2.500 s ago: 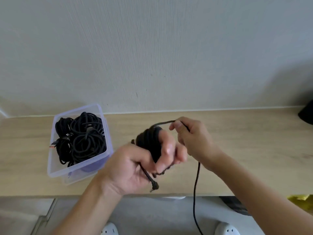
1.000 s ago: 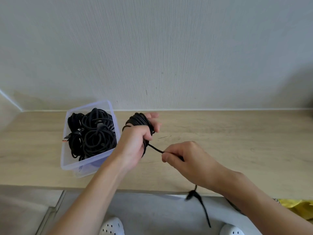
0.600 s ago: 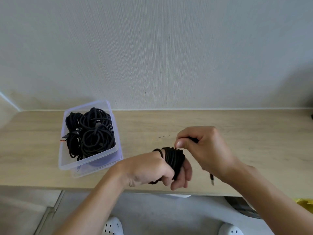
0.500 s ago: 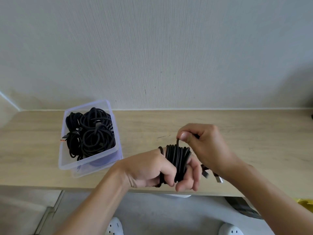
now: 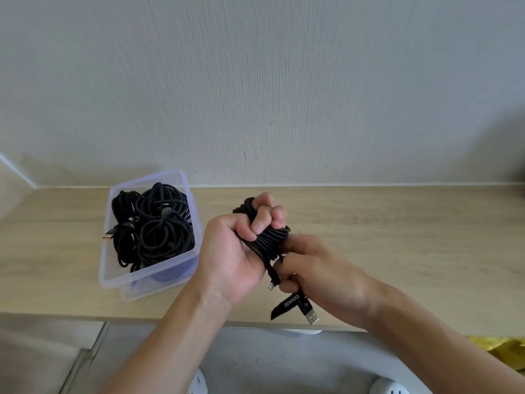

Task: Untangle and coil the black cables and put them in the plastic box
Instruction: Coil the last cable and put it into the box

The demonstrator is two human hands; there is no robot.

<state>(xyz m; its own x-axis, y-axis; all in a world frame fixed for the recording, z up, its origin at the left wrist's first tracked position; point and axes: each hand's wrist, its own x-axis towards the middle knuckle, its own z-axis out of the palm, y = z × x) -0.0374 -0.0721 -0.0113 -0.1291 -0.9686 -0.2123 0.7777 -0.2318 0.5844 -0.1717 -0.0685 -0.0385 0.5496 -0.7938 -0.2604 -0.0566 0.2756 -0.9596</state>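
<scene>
We see two bare hands over one pale wooden table (image 5: 397, 237). The left hand (image 5: 235, 251) grips one coil of black cable (image 5: 270, 237): its fingers (image 5: 264, 217) curl tightly over the top of the bundle, which runs through the fist, between fingers and palm.

The right hand (image 5: 321, 274) sits just beside and below the coil. Its fingers are curled together, pinching the cable's loose end. Two plugs show there: one small plug (image 5: 272, 285) between the hands and one silver USB plug (image 5: 312, 318) hanging below the right fingers, beside one black strap (image 5: 287, 304) with white lettering.

To the left, apart from the hands, one clear plastic box (image 5: 113, 280) stands on the table holding several coiled black cables (image 5: 153, 228); we cannot count them exactly.
</scene>
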